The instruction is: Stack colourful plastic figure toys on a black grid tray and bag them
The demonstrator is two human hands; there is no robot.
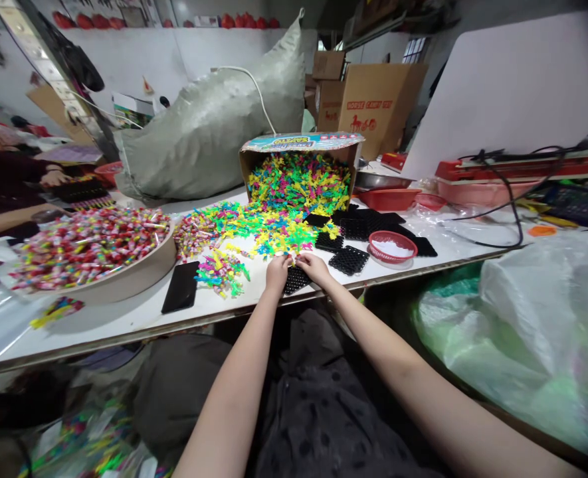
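Note:
Over a black perforated tray (296,281) at the table's front edge, my left hand (276,273) and my right hand (314,268) nearly meet, fingers pinched. Something small and pale shows between the fingertips, too small to name. Just beyond them spreads a heap of bright plastic figures (278,232) in yellow, green, blue and pink. It spills from a tipped cardboard box (356,162) full of the same figures. A smaller pile of figures (221,271) lies left of my left hand. More black trays (349,259) are right of my right hand.
A wide tub (124,275) heaped with wrapped candies stands left, beside a black phone-like slab (181,287). At right are a red basket (392,247) with white contents and a black cable (515,219). A large grey sack (198,139) rests behind. Another person's hand (54,176) is far left.

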